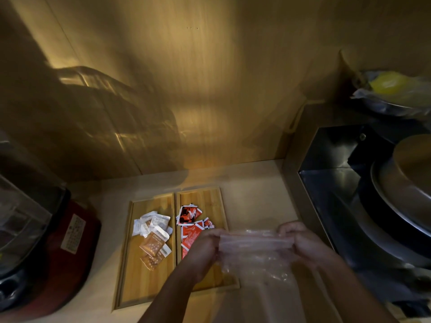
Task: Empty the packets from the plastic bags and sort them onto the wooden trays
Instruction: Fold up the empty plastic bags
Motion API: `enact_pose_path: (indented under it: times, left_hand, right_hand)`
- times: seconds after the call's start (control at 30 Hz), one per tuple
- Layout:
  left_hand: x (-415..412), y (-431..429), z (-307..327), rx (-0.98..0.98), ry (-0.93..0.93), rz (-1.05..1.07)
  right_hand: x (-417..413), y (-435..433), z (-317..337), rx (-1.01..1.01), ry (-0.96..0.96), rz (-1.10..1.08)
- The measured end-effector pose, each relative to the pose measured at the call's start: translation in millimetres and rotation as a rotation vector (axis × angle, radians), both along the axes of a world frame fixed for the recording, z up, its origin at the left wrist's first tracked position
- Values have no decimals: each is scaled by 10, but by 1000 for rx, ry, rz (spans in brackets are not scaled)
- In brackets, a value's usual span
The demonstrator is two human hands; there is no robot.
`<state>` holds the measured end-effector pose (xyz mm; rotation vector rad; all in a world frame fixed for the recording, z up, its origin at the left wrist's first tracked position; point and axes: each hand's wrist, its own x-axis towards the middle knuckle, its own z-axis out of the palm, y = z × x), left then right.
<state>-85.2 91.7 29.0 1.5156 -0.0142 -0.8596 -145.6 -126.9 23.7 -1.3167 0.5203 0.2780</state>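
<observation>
Clear plastic bag (pixel 254 249), apparently empty, is pinched at its top edge by left hand (pixel 202 250) and right hand (pixel 303 243); the person should check it is empty beside the trays (pixel 130 271).

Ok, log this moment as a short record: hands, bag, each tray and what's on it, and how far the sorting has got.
left hand: grips the left end of the plastic bag
right hand: grips the bag's right end
plastic bag: clear, held stretched between both hands above the counter; looks empty
left tray: holds white and brown packets
right tray: holds red packets, partly hidden by the left hand
trays: side by side, touching
sorting: colours kept apart, no packets in the hands
</observation>
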Motion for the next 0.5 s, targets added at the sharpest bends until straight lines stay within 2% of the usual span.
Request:
enact_pose_path:
  times: [0.07, 0.13, 0.23, 0.33, 0.5]
  left_hand:
    - [10, 34, -12, 62, -20, -6]
    - [13, 72, -20, 42, 21, 56]
    - [-15, 99, -29, 68, 76, 124]
    - [-73, 122, -59, 112, 59, 105]
    - [-176, 247, -105, -104, 179, 144]
  right_hand:
    - [30, 17, -22, -100, -26, 73]
    - [49, 38, 6, -209, -35, 149]
    - [69, 89, 69, -249, -71, 211]
    - [93, 181, 113, -285, -105, 196]
    - [30, 394, 104, 6, -88, 14]
